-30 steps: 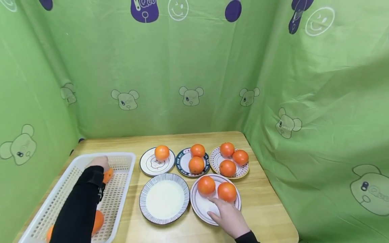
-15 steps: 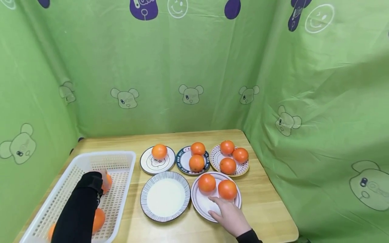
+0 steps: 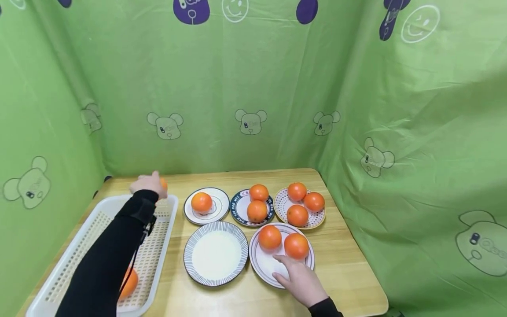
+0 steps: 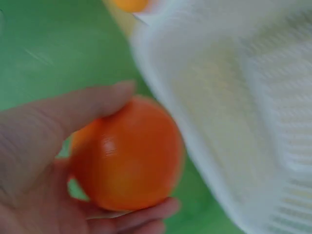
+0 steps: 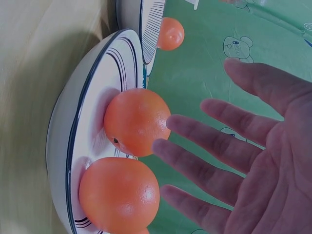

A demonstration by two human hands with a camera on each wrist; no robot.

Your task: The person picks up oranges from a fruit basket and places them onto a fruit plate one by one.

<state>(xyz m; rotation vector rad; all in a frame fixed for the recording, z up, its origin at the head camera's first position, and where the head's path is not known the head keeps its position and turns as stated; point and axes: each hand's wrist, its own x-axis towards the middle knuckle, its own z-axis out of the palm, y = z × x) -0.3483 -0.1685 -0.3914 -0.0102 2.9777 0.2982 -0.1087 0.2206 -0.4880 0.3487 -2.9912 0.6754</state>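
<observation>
My left hand (image 3: 148, 184) is raised over the far end of the white plastic basket (image 3: 173, 220), holding an orange (image 4: 129, 156) between thumb and fingers. Most of that orange is hidden by the hand in the head view. Another orange (image 3: 130, 284) lies in the basket, partly behind my sleeve. My right hand (image 3: 299, 281) hovers with spread fingers over the front edge of the white ringed plate (image 3: 263, 268). Two oranges, a left one (image 3: 270, 237) and a right one (image 3: 296, 246), sit on that plate, close to the fingertips but not held.
Left of the ringed plate stands a striped-rim plate (image 3: 215, 255) with nothing on it. Behind are a white plate (image 3: 218, 210) with one orange (image 3: 201, 203), a dark-rimmed plate (image 3: 240, 211) with two, and a dotted plate (image 3: 280, 206) with three. Green cloth (image 3: 222, 154) surrounds the wooden table (image 3: 344, 264).
My left hand has lifted the orange up out of the basket, toward its far right end. The orange on the back left plate has rolled left. My right hand has stayed in place.
</observation>
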